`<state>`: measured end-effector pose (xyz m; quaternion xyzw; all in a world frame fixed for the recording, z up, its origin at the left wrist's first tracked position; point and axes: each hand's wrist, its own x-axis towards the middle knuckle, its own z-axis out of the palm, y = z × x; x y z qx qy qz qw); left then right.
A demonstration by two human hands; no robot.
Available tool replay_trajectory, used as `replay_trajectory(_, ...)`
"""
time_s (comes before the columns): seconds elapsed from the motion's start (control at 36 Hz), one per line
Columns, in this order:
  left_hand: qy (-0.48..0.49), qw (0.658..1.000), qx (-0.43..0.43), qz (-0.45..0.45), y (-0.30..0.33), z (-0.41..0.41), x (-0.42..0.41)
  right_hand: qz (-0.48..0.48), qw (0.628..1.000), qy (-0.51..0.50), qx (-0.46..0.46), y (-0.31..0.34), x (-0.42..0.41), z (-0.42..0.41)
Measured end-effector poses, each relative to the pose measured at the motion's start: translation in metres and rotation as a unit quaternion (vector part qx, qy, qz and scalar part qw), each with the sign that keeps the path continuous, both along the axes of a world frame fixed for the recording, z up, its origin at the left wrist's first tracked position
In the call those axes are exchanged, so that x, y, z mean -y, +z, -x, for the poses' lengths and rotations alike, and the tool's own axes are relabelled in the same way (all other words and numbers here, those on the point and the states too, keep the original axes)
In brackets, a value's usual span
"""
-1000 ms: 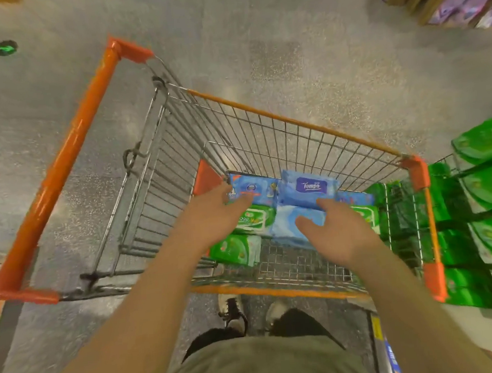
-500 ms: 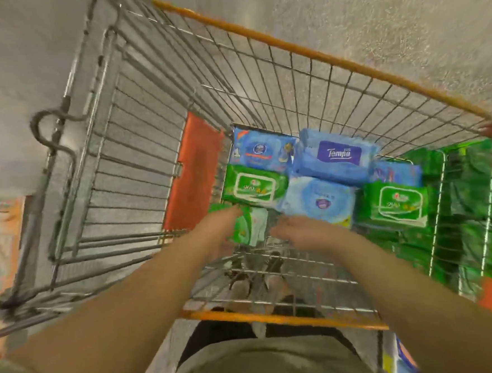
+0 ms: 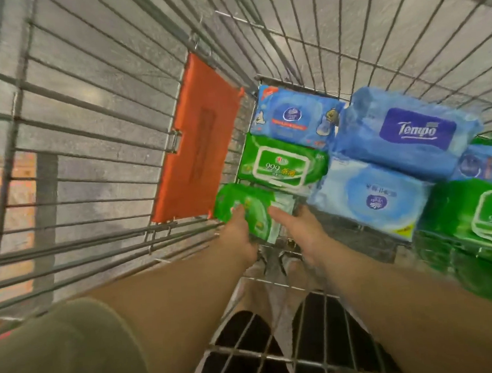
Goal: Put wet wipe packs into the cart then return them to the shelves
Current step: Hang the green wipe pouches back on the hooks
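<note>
Both my arms reach deep into the wire cart (image 3: 98, 129). My left hand (image 3: 238, 233) grips a small green wet wipe pack (image 3: 249, 208) lying at the cart's bottom, its thumb on top. Close beside it, my right hand (image 3: 300, 229) touches the same pack's right end with straight fingers. Behind them lie a green 999 pack (image 3: 281, 162), a blue pack (image 3: 291, 116), a blue Tempo pack (image 3: 409, 131), a pale blue pack (image 3: 376, 197) and another green 999 pack (image 3: 479, 213).
An orange plastic flap (image 3: 198, 140) hangs on the cart's left wall. Wire walls enclose the packs on all sides. Green packs on a shelf (image 3: 484, 274) show through the right wall. My shoes (image 3: 273, 264) show through the cart's bottom.
My head and both hands have gone down into the cart. The hands moved from above the packs to the small green pack at the bottom, and the left hand took hold of it.
</note>
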<state>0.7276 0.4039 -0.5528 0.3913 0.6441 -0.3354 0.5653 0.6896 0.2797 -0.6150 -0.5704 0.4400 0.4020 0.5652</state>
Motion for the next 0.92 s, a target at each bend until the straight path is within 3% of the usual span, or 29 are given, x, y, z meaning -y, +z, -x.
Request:
replay_trajectory(0.08, 0.056, 0.998, 0.022, 0.007, -0.003, 0.0, 0.012, -0.039, 0.997, -0.066, -0.011, -0.034, -0.007, 0.009)
replay_trajectory(0.19, 0.112, 0.993, 0.019, 0.022, -0.021, 0.003, 0.018, -0.06, 0.991, -0.117, -0.003, -0.005, -0.019, -0.014)
replay_trajectory(0.33, 0.184, 0.981, 0.055, 0.039, -0.037, 0.006, 0.023, -0.03, 0.991, -0.129, 0.013, -0.007, -0.029, -0.021)
replay_trajectory(0.44, 0.235, 0.969, 0.065, 0.049, -0.043, 0.01, 0.03, -0.063, 0.991, -0.115, -0.015, -0.007, -0.019, -0.024)
replay_trajectory(0.67, 0.256, 0.967, 0.004, -0.017, -0.058, 0.007, 0.039, -0.028, 0.994, -0.108, -0.014, -0.01, -0.028, -0.025)
replay_trajectory(0.92, 0.215, 0.976, 0.008, 0.017, -0.05, 0.009, 0.03, -0.012, 0.992, -0.125, -0.031, -0.003, -0.035, -0.024)
